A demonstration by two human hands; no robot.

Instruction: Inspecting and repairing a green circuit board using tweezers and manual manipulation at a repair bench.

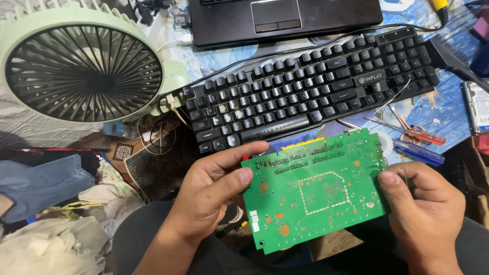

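Both hands grip a bare green circuit board (pixel 315 189), left hand (pixel 211 196) and right hand (pixel 425 211) fingers pinching opposite edges. It is out of any casing. Screwdrivers (pixel 407 133) lie beyond the right fingers.

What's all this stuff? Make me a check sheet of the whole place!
Surface: blue patterned mat under the tools.
Job's things: green circuit board, held flat over the lap.
Clutter: keyboard, laptop, fan, red screwdriver, blue screwdriver, brush.
Grippers: left hand grips the board's left edge; right hand grips its right edge.
Cables: black cable behind the keyboard; white cable by the fan.
Surroundings: cloth pile at the left.
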